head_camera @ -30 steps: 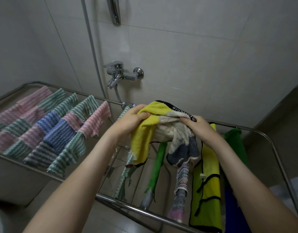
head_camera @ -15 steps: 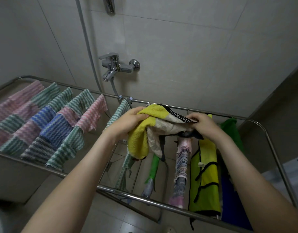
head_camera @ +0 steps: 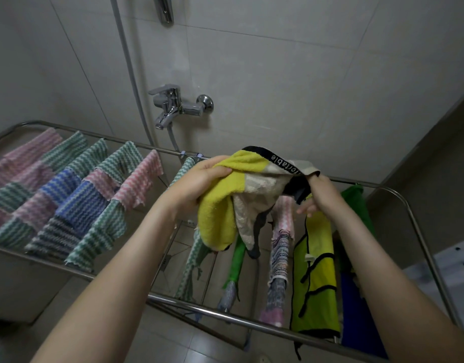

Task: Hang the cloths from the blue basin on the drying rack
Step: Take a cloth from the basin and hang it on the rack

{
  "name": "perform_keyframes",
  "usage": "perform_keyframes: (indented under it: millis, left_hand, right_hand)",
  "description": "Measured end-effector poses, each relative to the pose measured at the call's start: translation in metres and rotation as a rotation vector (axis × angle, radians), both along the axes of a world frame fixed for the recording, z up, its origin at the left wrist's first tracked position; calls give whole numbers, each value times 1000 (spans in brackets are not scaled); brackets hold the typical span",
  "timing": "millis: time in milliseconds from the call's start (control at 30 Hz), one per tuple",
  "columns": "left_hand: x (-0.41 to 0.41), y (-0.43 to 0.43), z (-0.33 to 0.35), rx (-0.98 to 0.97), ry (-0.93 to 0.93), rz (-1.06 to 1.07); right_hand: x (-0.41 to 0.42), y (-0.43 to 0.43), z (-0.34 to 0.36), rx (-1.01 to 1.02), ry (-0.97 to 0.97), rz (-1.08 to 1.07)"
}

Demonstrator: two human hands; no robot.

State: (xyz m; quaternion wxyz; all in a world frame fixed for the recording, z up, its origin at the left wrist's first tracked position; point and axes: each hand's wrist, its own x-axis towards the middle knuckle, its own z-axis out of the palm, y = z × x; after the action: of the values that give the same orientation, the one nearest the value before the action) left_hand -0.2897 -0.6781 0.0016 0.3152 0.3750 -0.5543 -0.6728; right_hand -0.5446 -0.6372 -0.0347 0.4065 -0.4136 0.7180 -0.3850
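A yellow, beige and black cloth [head_camera: 220,205] with a black lettered trim hangs between my hands above the metal drying rack [head_camera: 220,313]. My left hand [head_camera: 197,184] grips its yellow end, thumb on top. My right hand [head_camera: 318,193] pinches the black corner at the other end, lower fingers spread. The cloth droops in a bunch over the rack's middle bars. The blue basin is out of view.
Striped pink, green and blue cloths [head_camera: 68,195] cover the rack's left wing. A green cloth [head_camera: 236,260], a patterned cloth [head_camera: 279,258], a yellow-green cloth [head_camera: 317,271] and a blue cloth [head_camera: 356,310] hang on the middle bars. A chrome tap [head_camera: 173,103] and shower hose [head_camera: 129,69] are on the tiled wall behind.
My hands have drawn apart, stretching the cloth's top edge wider. My right hand has shifted to the black corner, and more of the lettered trim shows.
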Motion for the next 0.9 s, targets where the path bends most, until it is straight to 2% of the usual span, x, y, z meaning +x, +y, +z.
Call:
perform_keyframes:
  millis: [67,133,200,367,567,667,800,900]
  left_hand:
    - [1,-4,-1,-116,-139,54]
    - [3,-7,-5,-214,-289,83]
    - [5,-5,-10,-220,-331,95]
    - [10,2,-21,-45,-254,31]
    - [14,7,-34,185,-58,-47]
    - [10,8,-39,205,-18,-56]
    - [3,8,-45,213,11,-75]
    - [-1,6,-50,206,3,-87]
  right_hand:
    - [0,0,2,-64,-166,13]
    - [-5,-2,-2,-136,-193,7]
    - [-7,0,-5,-190,-210,14]
    - [-2,8,-5,-282,-401,20]
    - [12,17,-4,-214,-479,40]
    - [18,23,-7,-122,-511,67]
    - [24,27,-7,-73,-526,-6]
    - [25,30,-11,-37,-626,2]
